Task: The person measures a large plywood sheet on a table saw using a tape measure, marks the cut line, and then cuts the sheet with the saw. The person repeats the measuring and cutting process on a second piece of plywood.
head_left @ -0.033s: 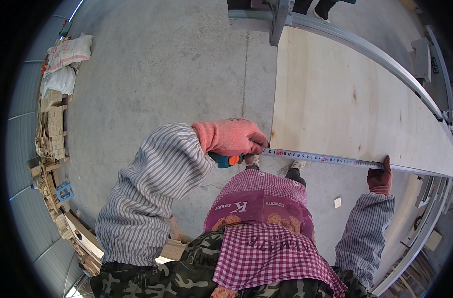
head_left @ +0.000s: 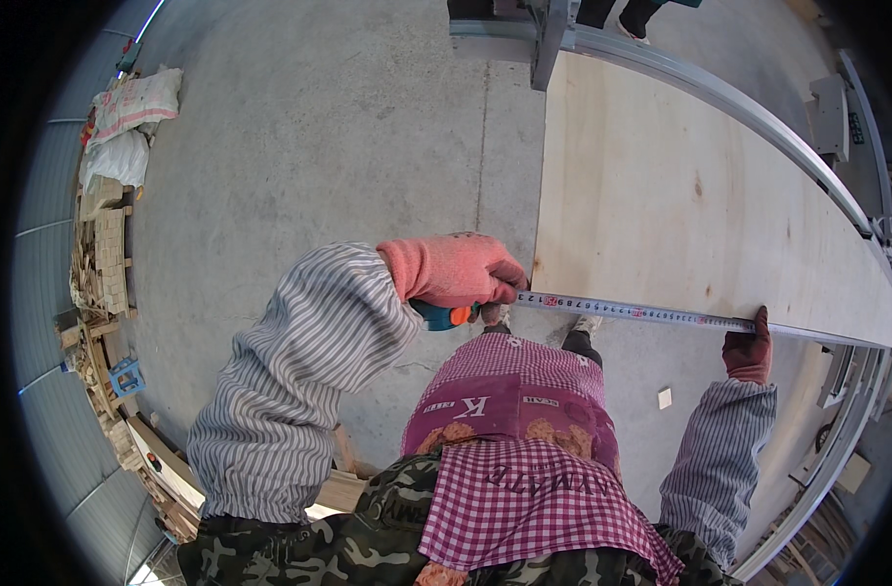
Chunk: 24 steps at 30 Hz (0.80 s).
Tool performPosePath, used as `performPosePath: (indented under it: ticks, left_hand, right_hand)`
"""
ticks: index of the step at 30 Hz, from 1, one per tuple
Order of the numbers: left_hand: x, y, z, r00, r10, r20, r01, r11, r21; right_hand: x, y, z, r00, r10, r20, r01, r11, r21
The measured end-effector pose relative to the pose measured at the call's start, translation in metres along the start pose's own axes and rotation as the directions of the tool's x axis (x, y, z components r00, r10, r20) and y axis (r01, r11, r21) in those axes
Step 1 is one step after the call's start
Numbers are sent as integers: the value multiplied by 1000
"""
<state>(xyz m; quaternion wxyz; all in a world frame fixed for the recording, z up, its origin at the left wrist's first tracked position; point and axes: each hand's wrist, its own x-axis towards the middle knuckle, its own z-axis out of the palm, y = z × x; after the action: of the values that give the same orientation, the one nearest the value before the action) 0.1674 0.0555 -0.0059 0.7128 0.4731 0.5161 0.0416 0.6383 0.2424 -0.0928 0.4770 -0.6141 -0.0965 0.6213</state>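
Observation:
My left hand (head_left: 461,272), in a pinkish-red work glove, is closed around a teal and orange tape measure (head_left: 444,315). From its case the pale blade (head_left: 622,311) runs out to the right along the near edge of a light plywood board (head_left: 690,195). The case sits just beyond the board's left corner. Toward the right end of that edge, my right hand (head_left: 751,354), in a dark red glove, grips the blade against the wood with a finger on top. Its underside grip is partly hidden.
A metal frame rail (head_left: 720,112) curves along the board's far side, with a person's legs (head_left: 634,18) beyond it. Stacked wood pieces (head_left: 112,259), white sacks (head_left: 133,107) and a blue crate (head_left: 126,377) line the left wall. A small pale block (head_left: 665,397) lies on the concrete floor.

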Motion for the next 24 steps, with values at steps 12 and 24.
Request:
performPosePath:
  ticks: [12,24]
  left_hand:
    - [-1,0,-1,1000,-18,-1,18,999,-38]
    - [-4,1,-4,1000,-19,11,19,999,-39]
  right_hand:
    - [-7,2,6,999,-26,33,28,998,-52]
    - [-11,4,9,998,-29,50,31,999,-34]
